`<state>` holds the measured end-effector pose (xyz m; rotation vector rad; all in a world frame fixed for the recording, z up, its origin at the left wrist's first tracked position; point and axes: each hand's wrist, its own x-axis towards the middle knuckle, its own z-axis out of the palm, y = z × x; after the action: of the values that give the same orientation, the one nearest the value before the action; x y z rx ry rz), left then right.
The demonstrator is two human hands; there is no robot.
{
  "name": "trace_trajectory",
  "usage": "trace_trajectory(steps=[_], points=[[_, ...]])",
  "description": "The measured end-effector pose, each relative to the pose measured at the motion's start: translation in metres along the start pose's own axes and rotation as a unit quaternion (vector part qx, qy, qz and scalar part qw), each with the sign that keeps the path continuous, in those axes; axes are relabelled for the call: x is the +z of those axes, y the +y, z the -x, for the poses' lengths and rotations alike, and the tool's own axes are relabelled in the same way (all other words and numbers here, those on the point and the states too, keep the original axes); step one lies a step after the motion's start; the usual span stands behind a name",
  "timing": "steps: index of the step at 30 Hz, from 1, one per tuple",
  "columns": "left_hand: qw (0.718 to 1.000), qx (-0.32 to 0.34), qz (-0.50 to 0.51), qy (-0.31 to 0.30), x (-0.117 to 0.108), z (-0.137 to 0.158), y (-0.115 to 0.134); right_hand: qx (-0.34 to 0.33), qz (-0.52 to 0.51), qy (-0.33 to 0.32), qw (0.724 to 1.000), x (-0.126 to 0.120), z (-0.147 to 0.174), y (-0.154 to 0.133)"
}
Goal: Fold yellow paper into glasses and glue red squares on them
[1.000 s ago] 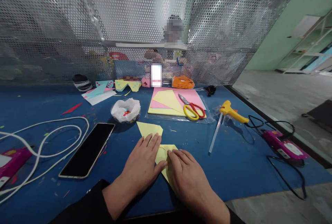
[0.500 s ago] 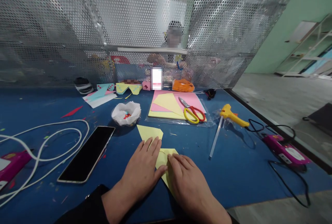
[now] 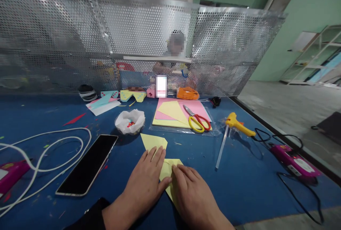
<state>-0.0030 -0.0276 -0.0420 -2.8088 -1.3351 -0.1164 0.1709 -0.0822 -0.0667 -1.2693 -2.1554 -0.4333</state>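
A piece of yellow paper point(image 3: 154, 141) lies on the blue table, its upper point sticking out beyond my fingers. My left hand point(image 3: 149, 173) rests flat on it with fingers stretched forward and the thumb out to the right. More yellow paper point(image 3: 168, 168) shows between the hands, with a folded edge; whether it is the same piece I cannot tell. On its right side my right hand point(image 3: 193, 191) presses down, fingers bent and held together, with the paper's edge under them. The thumb of that hand is mostly hidden.
To the left lie a phone point(image 3: 87, 164) and a looped white cable point(image 3: 39, 166). Ahead are a paper-lined bowl point(image 3: 130, 121), coloured sheets point(image 3: 170, 111) and scissors point(image 3: 197, 120). At right are a yellow glue gun point(image 3: 238, 123) and purple power strip point(image 3: 294, 160). Someone sits behind the perforated screen point(image 3: 144, 27).
The view has tilted up slightly, so the table sits lower in the picture. Both hands keep almost the same place on the yellow paper.
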Motion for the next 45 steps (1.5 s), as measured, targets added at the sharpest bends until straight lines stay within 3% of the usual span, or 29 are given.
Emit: trace_trajectory(steps=[12,22,27,32,38,42,45], points=[[0.999,-0.010,0.011,-0.046,-0.007,-0.003,0.003,0.003,0.002,-0.009,1.000,-0.004,-0.002,0.000],[1.000,-0.001,0.024,0.013,0.002,-0.002,-0.001,0.008,-0.010,-0.003,1.000,0.001,0.002,0.002],[0.997,0.013,0.055,0.043,-0.003,-0.003,-0.006,0.061,-0.075,-0.050,0.994,-0.013,0.001,0.004],[0.994,0.013,0.073,0.085,-0.009,-0.007,-0.017,0.096,-0.101,-0.031,0.990,-0.025,0.002,0.013],[0.993,0.020,0.076,0.084,-0.011,-0.013,-0.025,0.093,-0.093,-0.129,0.983,-0.038,-0.007,0.019],[0.994,0.030,0.075,0.074,-0.009,-0.013,-0.027,0.056,-0.113,-0.178,0.976,-0.041,-0.016,0.003],[0.994,0.034,0.072,0.070,-0.010,-0.011,-0.028,0.019,-0.073,-0.181,0.981,-0.032,-0.017,-0.009]])
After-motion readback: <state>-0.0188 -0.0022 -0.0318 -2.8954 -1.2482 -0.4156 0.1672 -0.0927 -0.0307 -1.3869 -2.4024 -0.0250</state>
